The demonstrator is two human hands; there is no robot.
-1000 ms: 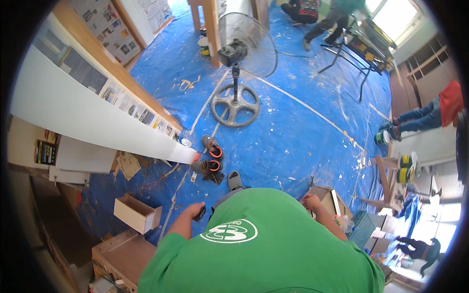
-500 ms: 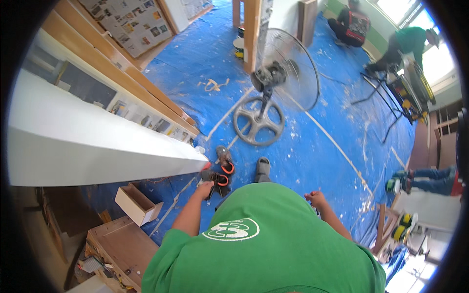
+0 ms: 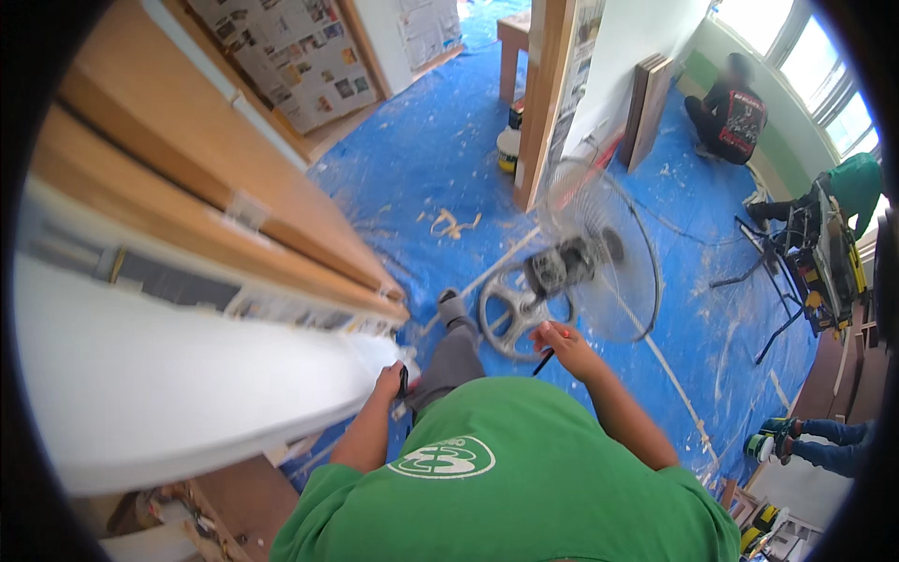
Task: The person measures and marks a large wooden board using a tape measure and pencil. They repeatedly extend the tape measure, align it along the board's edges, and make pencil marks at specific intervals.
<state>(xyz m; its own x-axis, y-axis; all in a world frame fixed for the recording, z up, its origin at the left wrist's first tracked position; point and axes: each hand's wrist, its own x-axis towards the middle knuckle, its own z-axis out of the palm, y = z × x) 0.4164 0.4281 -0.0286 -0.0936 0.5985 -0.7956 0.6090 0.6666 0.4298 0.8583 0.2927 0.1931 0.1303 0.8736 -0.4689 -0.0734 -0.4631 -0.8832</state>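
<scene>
My right hand [image 3: 566, 348] is raised in front of my shirt, fingers closed on a thin black pen-like stick [image 3: 542, 363] with a red end. Behind that hand, from this view, stands a grey pedestal fan [image 3: 560, 266] with a round spoked base. Down beside my left thigh, my left hand [image 3: 389, 380] is closed around a small black object [image 3: 404, 379] whose kind I cannot make out. It is close to the end of a white wall [image 3: 206, 375]. One grey-trousered leg [image 3: 448, 361] steps forward onto the blue sheeting.
Blue plastic sheeting [image 3: 412, 178] with tape strips and debris covers the floor. A wooden door frame [image 3: 546, 103] and paint bucket [image 3: 508, 148] stand ahead. One person [image 3: 735, 117] squats by the far wall; another [image 3: 852, 187] bends beside a folding-legged machine [image 3: 810, 267]. Someone's legs [image 3: 829, 440] show at right.
I have stepped forward; the fan and door frame appear lower and further right. My right hand has risen and moved inward with the stick. The dark shoes on the floor are out of sight.
</scene>
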